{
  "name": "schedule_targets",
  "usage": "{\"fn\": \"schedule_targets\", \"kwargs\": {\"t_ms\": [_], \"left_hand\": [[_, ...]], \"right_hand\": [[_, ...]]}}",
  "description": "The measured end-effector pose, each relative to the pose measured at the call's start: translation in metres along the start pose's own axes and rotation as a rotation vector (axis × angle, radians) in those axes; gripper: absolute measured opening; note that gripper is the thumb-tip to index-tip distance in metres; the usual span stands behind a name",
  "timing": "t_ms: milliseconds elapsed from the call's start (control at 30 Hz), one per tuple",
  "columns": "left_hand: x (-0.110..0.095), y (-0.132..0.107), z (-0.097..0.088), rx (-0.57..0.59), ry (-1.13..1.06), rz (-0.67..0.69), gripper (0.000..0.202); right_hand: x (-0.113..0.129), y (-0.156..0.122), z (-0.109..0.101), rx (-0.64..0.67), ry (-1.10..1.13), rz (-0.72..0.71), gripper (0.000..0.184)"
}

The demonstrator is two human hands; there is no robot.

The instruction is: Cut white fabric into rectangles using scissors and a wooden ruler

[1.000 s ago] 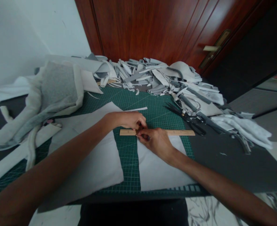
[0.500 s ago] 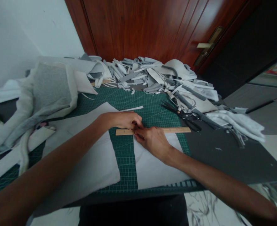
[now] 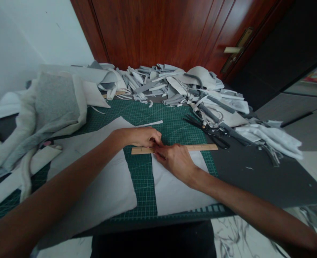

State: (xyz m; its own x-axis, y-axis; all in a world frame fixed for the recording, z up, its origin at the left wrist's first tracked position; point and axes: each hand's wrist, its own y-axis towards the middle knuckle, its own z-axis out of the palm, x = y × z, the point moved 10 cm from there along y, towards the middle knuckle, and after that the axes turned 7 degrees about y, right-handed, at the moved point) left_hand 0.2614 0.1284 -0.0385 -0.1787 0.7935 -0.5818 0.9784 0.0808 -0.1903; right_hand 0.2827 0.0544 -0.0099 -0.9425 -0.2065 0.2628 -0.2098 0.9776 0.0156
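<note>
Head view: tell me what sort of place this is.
Probably a small fabric-cutting or sewing workspace, judging by the green cutting mat, the ruler, the scissors and the heap of fabric offcuts.

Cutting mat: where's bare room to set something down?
Bare mat between the left fabric piece and right fabric piece, below the wooden ruler. Dark tabletop right of the mat, below the scissors. Crowded: the fabric scrap heap along the far edge.
</note>
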Motion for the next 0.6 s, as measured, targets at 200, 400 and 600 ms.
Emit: {"fn": "schedule_targets", "kwargs": {"t_ms": [200,400,600], "left_hand": [[0.001,0.000,0.000,0.000,0.021,0.005,0.028],[-0.003,-0.003,-0.002,-0.002,0.008,0.017,0.018],[0.002,-0.003,0.000,-0.004,0.035,-0.020,0.024]], "right_hand": [[-0.007,-0.003,-0.004,0.004,-0.020,0.009,0.022],[-0.023,-0.009,-0.010,0.021,-0.020,0.036,0.023],[-0.043,-0.021,-0.016,-0.018,-0.025,0.036,0.024]]}}
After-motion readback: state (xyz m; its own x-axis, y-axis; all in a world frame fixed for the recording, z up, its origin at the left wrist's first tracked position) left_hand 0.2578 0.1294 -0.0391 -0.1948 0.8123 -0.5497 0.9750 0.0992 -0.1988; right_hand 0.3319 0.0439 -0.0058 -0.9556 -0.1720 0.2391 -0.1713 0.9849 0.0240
